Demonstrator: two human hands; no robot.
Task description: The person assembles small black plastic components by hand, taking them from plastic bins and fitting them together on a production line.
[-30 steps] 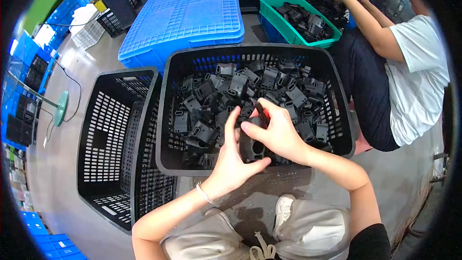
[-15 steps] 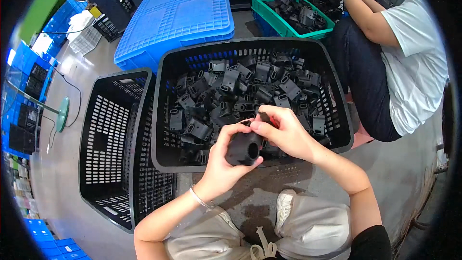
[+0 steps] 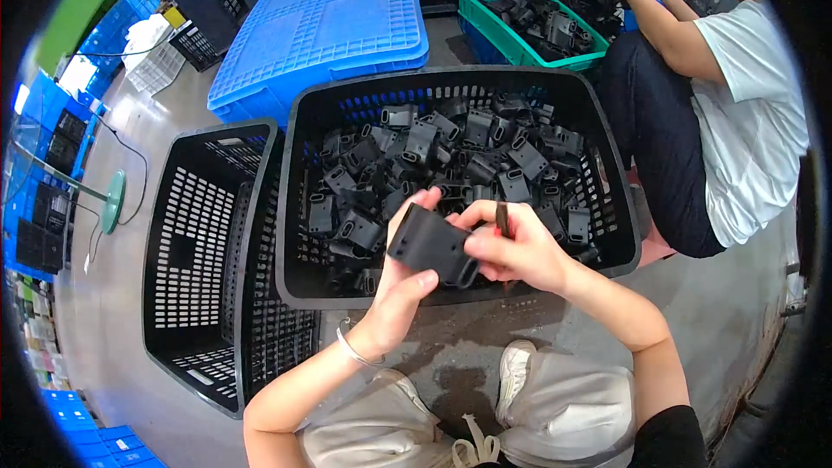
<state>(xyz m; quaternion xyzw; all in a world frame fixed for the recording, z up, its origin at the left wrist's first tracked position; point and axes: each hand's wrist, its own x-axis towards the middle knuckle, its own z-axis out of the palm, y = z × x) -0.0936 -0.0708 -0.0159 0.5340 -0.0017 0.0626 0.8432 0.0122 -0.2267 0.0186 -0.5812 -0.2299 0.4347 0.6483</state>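
Observation:
My left hand (image 3: 394,305) holds a black moulded plastic part (image 3: 426,245), its thumb along the lower edge and its fingers behind. A broad flat side of the part faces up, slightly blurred. My right hand (image 3: 530,253) is closed at the part's right end, its fingertips touching it. Between those fingers a slim dark tool with a red bit (image 3: 502,220) sticks up; its working end is hidden. Both hands are over the near side of a black slotted crate (image 3: 630,230), where many similar black parts (image 3: 419,140) lie heaped.
An empty black crate (image 3: 186,251) stands at the left, beside a lidded blue bin (image 3: 321,26) farther back. At the far right, a green crate (image 3: 485,30) holds more black parts. A co-worker (image 3: 737,113) sits close on the right, hands over a dark pile.
The part has turned in my left hand: its round opening faced me before, and now a flat side shows. My right hand has shifted slightly right, and the red bit has come into sight.

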